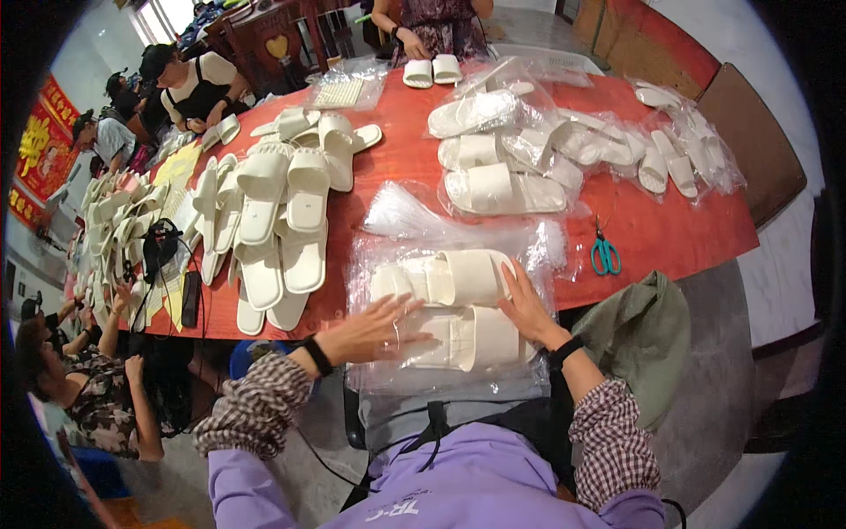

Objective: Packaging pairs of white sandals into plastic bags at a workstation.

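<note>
clear plastic bag (449, 370) at near edge of red table (670, 234), overhanging toward lap; inside, pair of cream slippers (454, 304), one above other, wide straps up. left hand (370, 331) flat on bag, fingers spread, gripping nothing; right hand (527, 309) open too, fingertips pressing bag's right side beside upper slipper. bag looks unsealed (glare, hard to tell). behind: more bagged slippers (502, 189), loose slippers in heap (282, 229) at left, teal scissors (604, 254) at right.
</note>
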A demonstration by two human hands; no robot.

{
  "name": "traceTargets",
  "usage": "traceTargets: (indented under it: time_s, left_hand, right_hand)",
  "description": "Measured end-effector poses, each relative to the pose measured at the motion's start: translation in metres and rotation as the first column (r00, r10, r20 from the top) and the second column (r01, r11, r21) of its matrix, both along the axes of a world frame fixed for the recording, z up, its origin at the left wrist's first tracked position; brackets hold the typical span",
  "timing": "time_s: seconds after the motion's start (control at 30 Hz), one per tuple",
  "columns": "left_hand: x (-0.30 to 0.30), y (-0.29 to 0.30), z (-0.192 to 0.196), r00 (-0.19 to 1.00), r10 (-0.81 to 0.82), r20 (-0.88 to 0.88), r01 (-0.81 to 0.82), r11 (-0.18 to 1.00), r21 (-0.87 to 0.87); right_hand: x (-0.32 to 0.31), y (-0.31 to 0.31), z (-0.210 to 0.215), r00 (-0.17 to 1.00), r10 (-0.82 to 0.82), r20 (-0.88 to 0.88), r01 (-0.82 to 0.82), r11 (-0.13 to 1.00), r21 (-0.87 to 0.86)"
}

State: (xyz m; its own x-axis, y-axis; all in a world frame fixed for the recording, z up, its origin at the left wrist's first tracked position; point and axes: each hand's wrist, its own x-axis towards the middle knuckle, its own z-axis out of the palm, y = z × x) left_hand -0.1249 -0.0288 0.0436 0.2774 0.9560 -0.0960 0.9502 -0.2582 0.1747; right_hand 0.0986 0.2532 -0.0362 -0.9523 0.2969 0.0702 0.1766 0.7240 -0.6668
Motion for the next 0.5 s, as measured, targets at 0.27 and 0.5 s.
traceTargets:
  time_s: [0.27, 0.5]
  left_hand:
    - [0.026, 0.074, -0.059, 0.984, -0.116, 0.134, 0.084, 0.971, 0.223]
    - [0.025, 0.084, -0.087, 0.960, -0.083, 0.268, -0.020, 0.933, 0.359]
  right_hand:
    - [-0.003, -0.005, 0.007, 1.000, 0.007, 0.014, -0.009, 0.996, 0.086]
    - [-0.005, -0.009, 0.013, 1.000, 0.027, 0.011, -0.028, 0.997, 0.079]
